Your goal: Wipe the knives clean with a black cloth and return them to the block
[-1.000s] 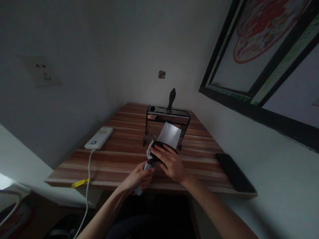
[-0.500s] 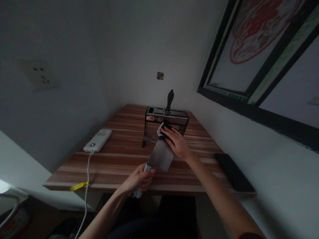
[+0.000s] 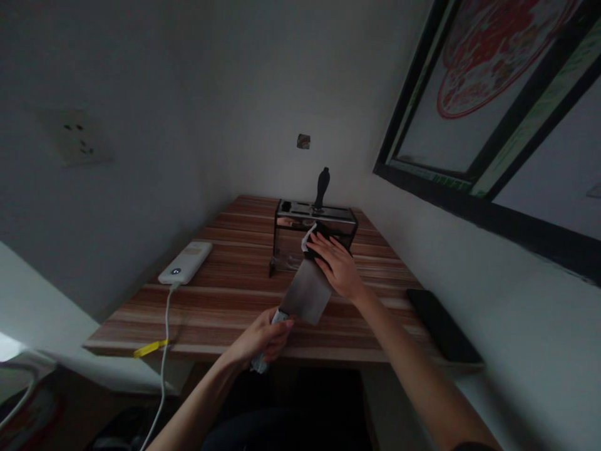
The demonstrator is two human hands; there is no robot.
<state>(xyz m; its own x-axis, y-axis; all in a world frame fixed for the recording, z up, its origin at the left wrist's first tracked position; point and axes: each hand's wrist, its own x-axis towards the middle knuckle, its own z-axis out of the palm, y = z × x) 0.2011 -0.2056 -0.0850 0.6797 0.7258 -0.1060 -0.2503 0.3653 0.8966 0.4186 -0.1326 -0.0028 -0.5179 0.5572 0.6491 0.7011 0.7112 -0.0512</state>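
— Head view: gripping the cleaver (image 3: 307, 293) by its handle with the left hand (image 3: 263, 338), low in the middle of the frame, holding the blade slanted above the worktop (image 3: 225, 294).
— Doing what with the right hand (image 3: 342, 269)?
— Pinching a dark cloth (image 3: 322, 233) against the blade's far end, just before the knife rack (image 3: 288, 250) at centre.
— Lying nearby?
— Resting left of centre, a power bank (image 3: 185, 262).

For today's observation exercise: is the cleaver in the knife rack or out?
Out: the left hand holds the cleaver over the table, in front of the rack.
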